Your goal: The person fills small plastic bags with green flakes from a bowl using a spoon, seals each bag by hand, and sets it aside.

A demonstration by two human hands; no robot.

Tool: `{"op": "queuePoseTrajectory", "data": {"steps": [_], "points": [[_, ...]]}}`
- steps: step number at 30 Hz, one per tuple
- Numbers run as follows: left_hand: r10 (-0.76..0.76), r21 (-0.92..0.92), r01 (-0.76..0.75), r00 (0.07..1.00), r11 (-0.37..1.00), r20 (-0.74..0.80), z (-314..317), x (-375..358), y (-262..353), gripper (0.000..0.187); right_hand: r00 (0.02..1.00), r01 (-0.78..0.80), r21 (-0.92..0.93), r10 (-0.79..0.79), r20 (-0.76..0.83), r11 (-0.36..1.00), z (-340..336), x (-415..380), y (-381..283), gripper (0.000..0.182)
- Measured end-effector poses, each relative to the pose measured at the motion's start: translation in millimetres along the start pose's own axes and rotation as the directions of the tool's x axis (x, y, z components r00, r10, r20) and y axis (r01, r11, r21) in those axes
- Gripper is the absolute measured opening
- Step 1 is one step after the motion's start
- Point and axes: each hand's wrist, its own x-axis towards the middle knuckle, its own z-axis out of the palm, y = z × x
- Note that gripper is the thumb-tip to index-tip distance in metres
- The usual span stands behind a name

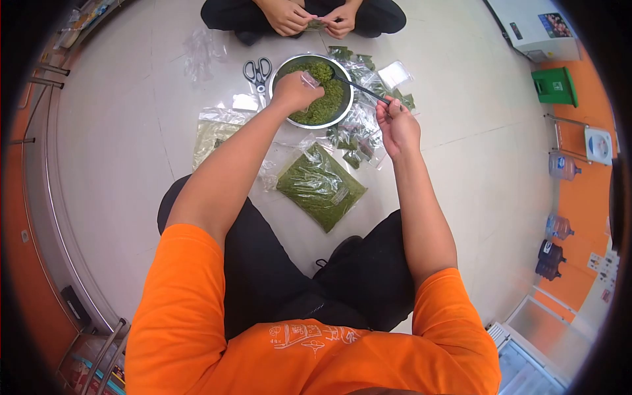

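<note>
A metal bowl (351, 99) of green crumbly food (326, 105) stands on the floor in front of me. My left hand (294, 92) is over the bowl, its fingers closed on a small clear plastic bag (309, 80). Between the fingers and thumb of my right hand (400, 128) is the handle of a dark spoon (363, 88). The spoon's far end reaches into the food at the bowl's upper right. Nearer my legs lies a large clear bag (320, 187) packed with green food.
Scissors (258, 72) lie left of the bowl, above a flat clear bag (214, 131). Small filled green packets (352, 141) are scattered right of it, near a white square item (395, 75). Across from me, another person's hands (286, 16) hold a small packet.
</note>
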Motion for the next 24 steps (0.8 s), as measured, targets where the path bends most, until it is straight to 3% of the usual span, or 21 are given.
{"op": "queuePoseTrajectory", "data": {"steps": [5,7,8,11,20,24], "points": [[0.048,-0.055,-0.050,0.998,0.997,-0.030,11.6,7.5,1.5,0.049,0.977,0.207,-0.178,-0.194,0.089,0.962,-2.3,-10.9,1.7,0.026],[0.069,-0.058,-0.074,0.995,0.996,-0.072,12.6,5.0,6.2,0.050,0.932,0.355,-0.322,-0.306,0.194,0.878,0.3,-17.1,0.1,0.025],[0.030,-0.128,-0.029,1.000,0.991,0.003,10.2,4.4,7.6,0.056,0.909,0.413,-0.393,-0.346,0.232,0.821,1.1,-19.3,-1.5,0.023],[0.160,-0.169,-0.186,0.974,0.968,-0.158,22.0,15.0,-8.1,0.053,0.827,0.562,-0.519,-0.434,0.357,0.644,2.3,-25.9,-6.8,0.020],[0.098,-0.375,-0.146,0.985,0.915,-0.145,24.3,21.6,-19.6,0.038,0.763,0.645,-0.491,-0.529,0.371,0.585,11.0,-34.4,-6.7,0.018],[0.141,-0.417,-0.281,0.932,0.864,-0.335,19.9,10.7,-17.7,0.040,0.823,0.557,-0.483,-0.528,0.210,0.676,4.7,-16.1,2.7,0.022]]}}
